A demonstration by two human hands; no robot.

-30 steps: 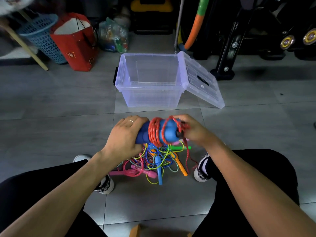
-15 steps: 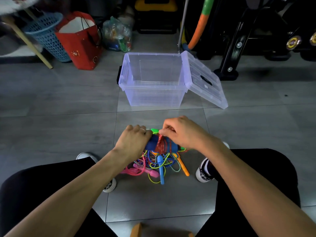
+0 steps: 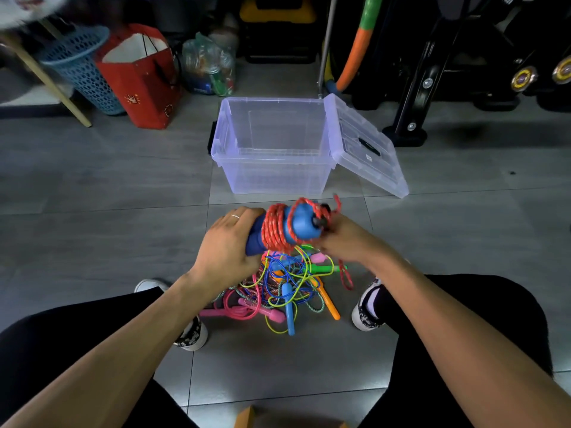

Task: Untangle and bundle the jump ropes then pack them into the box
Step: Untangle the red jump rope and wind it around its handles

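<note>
My left hand (image 3: 228, 245) grips the near end of a pair of blue jump-rope handles (image 3: 301, 223) held level above the floor. A red-and-white rope (image 3: 275, 230) is coiled around the handles. My right hand (image 3: 343, 239) pinches the loose red rope at the handles' right end, and a short tail hangs down past my wrist. Beneath both hands lies a tangled pile of jump ropes (image 3: 278, 288) with pink, blue, orange and green handles. The clear plastic box (image 3: 272, 177) stands open just beyond, its lid (image 3: 367, 149) leaning off the right side. Nothing shows inside the box.
A red paper bag (image 3: 142, 78), a blue mesh basket (image 3: 80, 66) and a plastic bag of items (image 3: 210, 66) stand at the back left. Black exercise equipment (image 3: 432, 81) and an orange-green foam tube (image 3: 358, 41) fill the back right. My shoes (image 3: 367, 307) flank the pile.
The blue handles dipped toward the pile with my right hand over them, then rose again. My right hand now holds the red rope at the right end, with another loop around the handles.
</note>
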